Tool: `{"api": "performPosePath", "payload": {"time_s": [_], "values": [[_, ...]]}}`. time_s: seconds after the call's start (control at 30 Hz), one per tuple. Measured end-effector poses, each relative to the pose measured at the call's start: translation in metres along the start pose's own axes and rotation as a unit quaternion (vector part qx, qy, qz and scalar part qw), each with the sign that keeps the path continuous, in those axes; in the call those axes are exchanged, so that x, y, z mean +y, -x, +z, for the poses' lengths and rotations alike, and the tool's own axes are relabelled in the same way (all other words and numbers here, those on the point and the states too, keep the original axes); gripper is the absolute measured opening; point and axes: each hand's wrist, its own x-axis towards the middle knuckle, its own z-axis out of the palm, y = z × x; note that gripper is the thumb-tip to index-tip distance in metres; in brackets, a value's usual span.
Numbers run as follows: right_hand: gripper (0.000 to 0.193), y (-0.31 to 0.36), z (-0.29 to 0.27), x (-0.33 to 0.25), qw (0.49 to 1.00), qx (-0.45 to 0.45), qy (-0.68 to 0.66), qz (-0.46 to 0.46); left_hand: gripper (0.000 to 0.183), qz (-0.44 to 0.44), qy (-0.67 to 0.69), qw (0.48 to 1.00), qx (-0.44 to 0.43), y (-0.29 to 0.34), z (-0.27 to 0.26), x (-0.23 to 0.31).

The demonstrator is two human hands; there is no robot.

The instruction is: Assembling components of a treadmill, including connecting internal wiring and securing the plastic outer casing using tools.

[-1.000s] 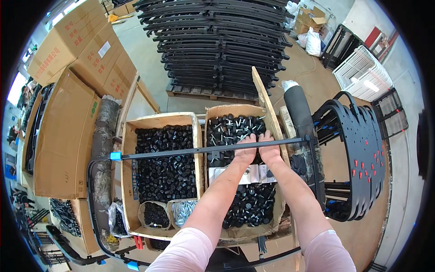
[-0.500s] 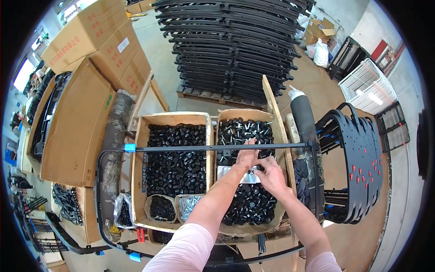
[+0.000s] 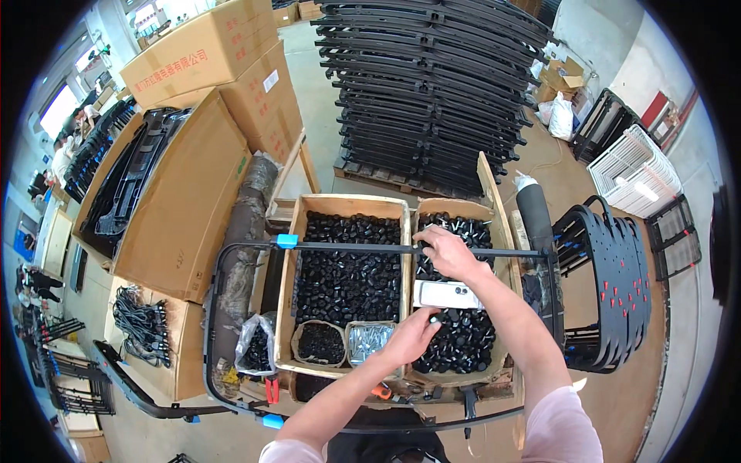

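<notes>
A black tubular frame [image 3: 332,247] lies across two wooden bins. My right hand [image 3: 454,253] is at its far bar, fingers pinched on a small black part against the bar. Over the near side of the right-hand bin, my left hand [image 3: 413,339] is closed, with a small black knob with a metal stud [image 3: 437,317] at its fingertips. Between the hands a white smartphone [image 3: 446,295] lies on the heap of black studded knobs [image 3: 451,351] in that bin. The left-hand bin holds many small black caps [image 3: 347,270].
Small boxes of black bits [image 3: 320,342] and silver screws [image 3: 372,342] sit in the left bin's near end. Wrapped rolls [image 3: 245,231] flank the bins. Cartons [image 3: 185,201] stand left, stacked black frames [image 3: 432,92] beyond, and black panels with red clips [image 3: 617,285] right.
My hands have moved apart: the right to the frame's far bar, the left back toward the near side of the phone. The whole view has shifted, with the bins now farther right.
</notes>
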Motion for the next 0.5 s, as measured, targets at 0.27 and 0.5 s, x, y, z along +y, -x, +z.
{"api": "performPosePath", "payload": {"time_s": [0.27,0.5], "values": [[0.03,-0.029,0.008,-0.024,0.979,-0.042,0.196,0.039,0.04,-0.1,0.041,0.994,-0.01,0.128,-0.078,0.006],[0.038,-0.041,0.012,-0.041,0.967,-0.035,0.219,0.125,0.04,-0.141,0.126,0.981,-0.042,0.188,-0.1,0.013]]}}
